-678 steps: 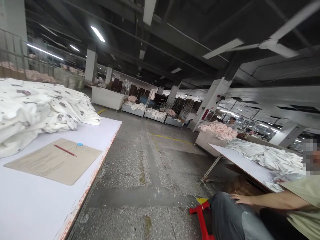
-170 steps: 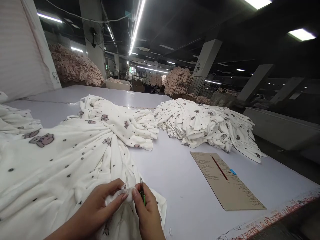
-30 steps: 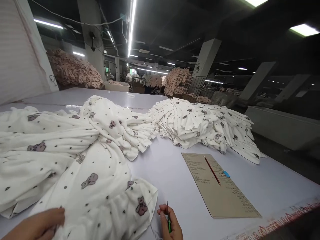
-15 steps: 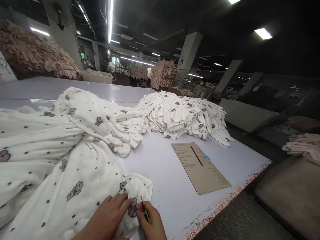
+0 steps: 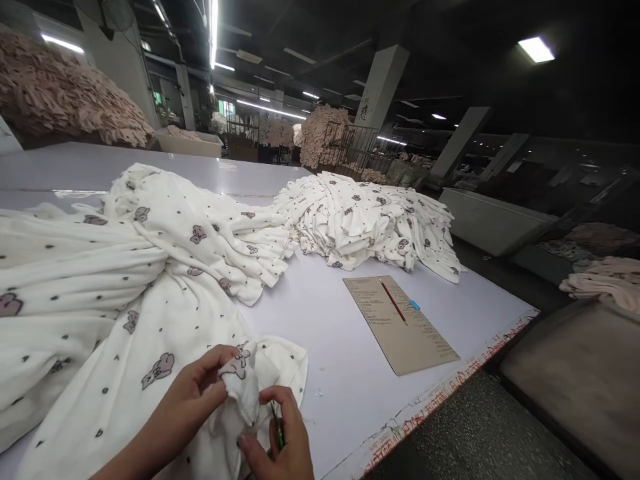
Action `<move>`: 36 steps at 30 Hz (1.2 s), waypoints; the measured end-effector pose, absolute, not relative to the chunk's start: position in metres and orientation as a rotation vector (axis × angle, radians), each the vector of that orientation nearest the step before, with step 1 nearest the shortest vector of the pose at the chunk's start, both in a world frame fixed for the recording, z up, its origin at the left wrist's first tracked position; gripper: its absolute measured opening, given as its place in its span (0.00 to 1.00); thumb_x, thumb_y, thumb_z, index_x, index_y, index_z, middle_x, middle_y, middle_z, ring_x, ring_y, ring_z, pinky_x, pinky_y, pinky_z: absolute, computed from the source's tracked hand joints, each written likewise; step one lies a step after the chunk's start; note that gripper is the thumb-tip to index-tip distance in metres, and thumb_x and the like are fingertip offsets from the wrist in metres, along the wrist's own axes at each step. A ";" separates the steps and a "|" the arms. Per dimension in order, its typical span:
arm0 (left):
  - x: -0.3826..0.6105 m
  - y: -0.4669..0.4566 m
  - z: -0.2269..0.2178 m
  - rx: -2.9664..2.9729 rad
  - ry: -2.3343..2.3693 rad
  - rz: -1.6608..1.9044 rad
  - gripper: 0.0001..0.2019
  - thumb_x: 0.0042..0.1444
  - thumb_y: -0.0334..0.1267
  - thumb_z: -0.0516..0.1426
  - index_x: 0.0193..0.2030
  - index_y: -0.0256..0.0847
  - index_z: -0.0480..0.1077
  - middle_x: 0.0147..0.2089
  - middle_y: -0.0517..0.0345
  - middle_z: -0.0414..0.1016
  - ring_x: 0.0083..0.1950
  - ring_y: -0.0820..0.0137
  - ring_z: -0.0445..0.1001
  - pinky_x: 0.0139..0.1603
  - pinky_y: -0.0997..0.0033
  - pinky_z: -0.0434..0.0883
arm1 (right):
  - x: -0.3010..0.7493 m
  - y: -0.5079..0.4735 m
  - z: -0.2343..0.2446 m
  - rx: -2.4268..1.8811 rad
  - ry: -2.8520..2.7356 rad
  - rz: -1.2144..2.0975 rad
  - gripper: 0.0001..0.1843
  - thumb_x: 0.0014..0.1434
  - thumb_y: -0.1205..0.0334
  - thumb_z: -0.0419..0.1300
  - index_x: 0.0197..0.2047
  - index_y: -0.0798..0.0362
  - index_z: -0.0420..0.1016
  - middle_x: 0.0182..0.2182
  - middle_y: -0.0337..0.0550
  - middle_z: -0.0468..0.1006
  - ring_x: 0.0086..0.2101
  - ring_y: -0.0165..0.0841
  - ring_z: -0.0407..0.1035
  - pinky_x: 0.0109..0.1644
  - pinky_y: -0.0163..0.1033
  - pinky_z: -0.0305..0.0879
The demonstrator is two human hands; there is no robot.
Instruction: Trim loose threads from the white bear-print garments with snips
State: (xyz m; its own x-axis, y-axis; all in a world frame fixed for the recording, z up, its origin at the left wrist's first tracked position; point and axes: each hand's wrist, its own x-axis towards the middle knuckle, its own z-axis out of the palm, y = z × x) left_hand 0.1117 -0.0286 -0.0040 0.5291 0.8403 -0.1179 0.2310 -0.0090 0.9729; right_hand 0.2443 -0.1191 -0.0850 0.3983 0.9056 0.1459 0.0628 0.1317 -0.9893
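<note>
White printed fabric (image 5: 200,313) with small dots and greyish-pink animal figures lies heaped over the left of the table. My left hand (image 5: 197,387) pinches a raised edge of this fabric between thumb and fingers, right beside one animal figure. Close by on the right, my right hand (image 5: 283,437) is curled round small thread snips (image 5: 279,430) with a green part showing. Its thumb and index finger are near the hanging fabric edge. Whether they touch the cloth I cannot tell. The snips' blades are partly hidden by the fingers.
Ahead on the table (image 5: 320,333) sits a pile of the same fabric (image 5: 360,220). A brown clipboard (image 5: 400,333) with writing carries a red pencil (image 5: 393,301) and a blue clip (image 5: 415,305). Pale bins (image 5: 495,220) and pink cloth heaps (image 5: 65,93) stand beyond the table.
My left hand has gone from lying on the cloth to pinching and lifting its edge. The right hand, with the snips, has shifted slightly left and down; the blades now point less upright.
</note>
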 end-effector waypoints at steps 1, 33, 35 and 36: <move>0.112 -0.032 -0.002 1.571 0.978 0.720 0.05 0.51 0.40 0.52 0.31 0.42 0.65 0.45 0.55 0.70 0.49 0.61 0.68 0.49 0.67 0.64 | 0.241 -0.118 -0.085 -1.296 -1.060 0.740 0.12 0.44 0.66 0.59 0.35 0.50 0.68 0.31 0.37 0.68 0.29 0.30 0.63 0.33 0.31 0.61; 0.105 -0.058 -0.010 1.559 1.039 0.541 0.15 0.49 0.51 0.57 0.33 0.42 0.75 0.36 0.59 0.79 0.44 0.59 0.74 0.42 0.71 0.71 | 0.236 -0.115 -0.049 -1.421 -1.084 0.781 0.18 0.60 0.49 0.51 0.24 0.51 0.58 0.21 0.33 0.57 0.25 0.29 0.55 0.29 0.32 0.51; 0.105 -0.058 -0.013 1.549 1.082 0.543 0.14 0.46 0.50 0.59 0.33 0.43 0.76 0.37 0.59 0.80 0.45 0.58 0.74 0.41 0.71 0.72 | 0.240 -0.113 -0.049 -1.392 -0.999 0.883 0.19 0.58 0.46 0.52 0.24 0.51 0.60 0.21 0.34 0.59 0.25 0.30 0.56 0.30 0.32 0.53; 0.104 -0.057 -0.015 1.534 1.097 0.549 0.14 0.46 0.50 0.59 0.33 0.43 0.77 0.38 0.59 0.80 0.45 0.58 0.74 0.42 0.71 0.71 | 0.242 -0.113 -0.048 -1.382 -0.965 0.913 0.20 0.57 0.45 0.52 0.24 0.52 0.61 0.21 0.34 0.60 0.25 0.30 0.56 0.30 0.32 0.54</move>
State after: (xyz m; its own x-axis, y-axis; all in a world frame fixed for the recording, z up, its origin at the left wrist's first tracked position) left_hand 0.1044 -0.0572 -0.0151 0.4602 0.8616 -0.2140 0.3454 0.0483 0.9372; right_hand 0.2417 -0.1126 -0.0485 0.3567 0.9341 0.0137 0.0380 0.0001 -0.9993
